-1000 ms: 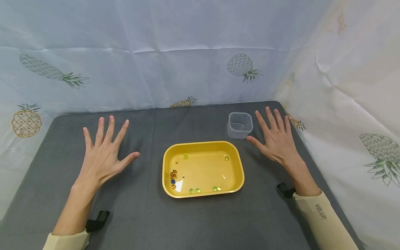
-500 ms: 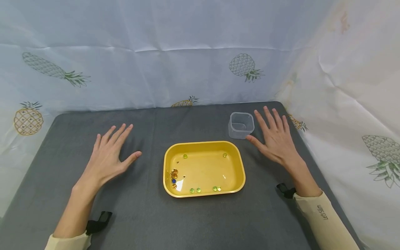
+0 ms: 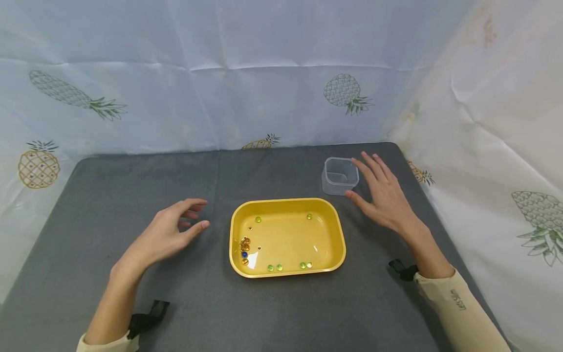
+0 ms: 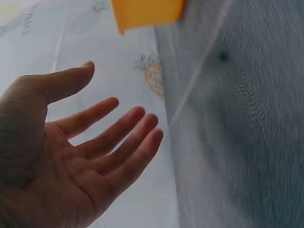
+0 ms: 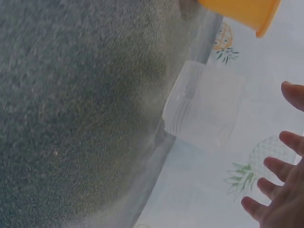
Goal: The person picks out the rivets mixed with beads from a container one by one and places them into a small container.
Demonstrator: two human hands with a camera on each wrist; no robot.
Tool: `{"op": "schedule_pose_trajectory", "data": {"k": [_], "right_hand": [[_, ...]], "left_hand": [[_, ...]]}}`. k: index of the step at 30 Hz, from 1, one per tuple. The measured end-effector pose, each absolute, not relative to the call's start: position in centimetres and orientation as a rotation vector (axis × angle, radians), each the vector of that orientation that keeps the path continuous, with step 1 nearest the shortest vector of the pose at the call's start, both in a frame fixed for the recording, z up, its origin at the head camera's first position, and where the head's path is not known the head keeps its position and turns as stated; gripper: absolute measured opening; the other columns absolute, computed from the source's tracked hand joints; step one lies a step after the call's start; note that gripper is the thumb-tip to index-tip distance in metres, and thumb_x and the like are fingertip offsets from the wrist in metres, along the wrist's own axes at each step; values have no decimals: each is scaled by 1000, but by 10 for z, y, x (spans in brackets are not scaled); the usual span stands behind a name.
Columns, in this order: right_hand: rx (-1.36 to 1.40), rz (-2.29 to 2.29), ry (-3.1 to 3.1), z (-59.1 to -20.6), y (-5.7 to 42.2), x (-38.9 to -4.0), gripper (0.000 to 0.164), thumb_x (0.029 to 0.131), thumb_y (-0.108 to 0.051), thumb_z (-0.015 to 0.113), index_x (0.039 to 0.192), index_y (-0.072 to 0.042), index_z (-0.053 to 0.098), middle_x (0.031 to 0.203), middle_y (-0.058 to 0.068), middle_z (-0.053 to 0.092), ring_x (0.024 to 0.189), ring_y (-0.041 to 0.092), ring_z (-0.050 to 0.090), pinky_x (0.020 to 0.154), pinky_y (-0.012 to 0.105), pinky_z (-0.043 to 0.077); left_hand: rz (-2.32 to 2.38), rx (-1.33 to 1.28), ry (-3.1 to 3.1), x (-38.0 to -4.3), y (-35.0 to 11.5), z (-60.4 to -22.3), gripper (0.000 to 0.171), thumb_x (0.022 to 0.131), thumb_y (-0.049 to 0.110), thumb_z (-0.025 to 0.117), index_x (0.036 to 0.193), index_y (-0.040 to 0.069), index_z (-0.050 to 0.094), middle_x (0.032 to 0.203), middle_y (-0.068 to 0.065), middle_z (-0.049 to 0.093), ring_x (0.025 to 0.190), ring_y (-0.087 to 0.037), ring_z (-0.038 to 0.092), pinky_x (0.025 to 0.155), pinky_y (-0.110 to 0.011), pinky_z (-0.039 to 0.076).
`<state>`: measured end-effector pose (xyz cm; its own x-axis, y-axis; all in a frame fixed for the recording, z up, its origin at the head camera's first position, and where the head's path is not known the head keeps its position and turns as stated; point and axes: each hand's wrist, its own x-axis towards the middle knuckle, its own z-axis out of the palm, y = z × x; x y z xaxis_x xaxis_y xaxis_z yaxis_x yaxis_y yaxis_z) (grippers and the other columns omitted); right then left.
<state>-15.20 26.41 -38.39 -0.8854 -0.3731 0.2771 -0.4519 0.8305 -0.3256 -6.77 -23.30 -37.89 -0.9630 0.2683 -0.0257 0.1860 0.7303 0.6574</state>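
A yellow tray [image 3: 290,275] lies on the grey table, with several green beads [image 3: 270,268], some amber beads [image 3: 246,247] and one blue bead [image 3: 244,254] in it. To the left of the tray is my left hand [image 3: 164,237], its fingers loosely bent and the palm bare in the left wrist view. A clear plastic box [image 3: 337,187] without a lid stands behind the tray's right end. Right beside that box hangs my right hand [image 3: 381,195], fingers spread and slightly bent, thumb by the box's front corner. Neither hand holds anything.
The grey table [image 3: 281,318] has its far edge against a white curtain [image 3: 176,107] printed with pineapples. Another curtain side [image 3: 497,161] runs along the right edge. Dark straps [image 3: 147,320] hang at both wrists.
My left hand has gone from spread fingers to loosely bent ones and turned toward the tray. The right hand tilts slightly toward the box. A green bead has rolled left along the tray's back.
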Motion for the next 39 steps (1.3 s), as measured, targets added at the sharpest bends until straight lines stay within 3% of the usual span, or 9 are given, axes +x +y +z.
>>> {"op": "schedule_pose_trajectory", "data": {"k": [5, 9, 18, 26, 39], "right_hand": [[676, 728, -2781, -381, 259, -151, 73, 99, -27, 78, 164, -14, 47, 175, 19, 35, 166, 46, 23, 128, 79, 23], [707, 842, -2772, -378, 255, -150, 68, 99, -20, 79, 161, -13, 51, 174, 17, 38, 166, 45, 24, 129, 78, 23], [803, 990, -2785, -369, 243, -150, 59, 100, -15, 79, 155, -14, 58, 170, 14, 45, 160, 42, 36, 124, 77, 32], [900, 1097, -2785, -361, 228, -152, 58, 98, -9, 80, 152, -13, 60, 161, 13, 56, 148, 35, 52, 119, 64, 49], [1074, 1437, -2834, -347, 195, -159, 52, 97, -3, 79, 147, -7, 63, 153, 14, 62, 144, 32, 58, 119, 56, 54]], "left_hand": [[1120, 363, 2700, -64, -222, -377, 47, 105, 25, 74, 146, 5, 60, 121, -8, 78, 103, -20, 78, 88, -36, 67], [1178, 340, 2602, -60, -216, -377, 53, 104, 24, 76, 148, 5, 55, 111, -4, 79, 90, -18, 77, 77, -25, 63], [1269, 334, 2419, -51, -210, -382, 51, 103, 20, 76, 146, 3, 54, 101, -7, 79, 82, -23, 76, 70, -27, 61], [1361, 322, 2329, -44, -207, -387, 58, 100, 16, 79, 149, 3, 51, 103, -9, 80, 80, -24, 76, 73, -30, 65], [1464, 286, 2276, -32, -195, -395, 71, 97, 13, 82, 153, 2, 41, 102, -12, 78, 80, -22, 75, 71, -31, 67]]}}
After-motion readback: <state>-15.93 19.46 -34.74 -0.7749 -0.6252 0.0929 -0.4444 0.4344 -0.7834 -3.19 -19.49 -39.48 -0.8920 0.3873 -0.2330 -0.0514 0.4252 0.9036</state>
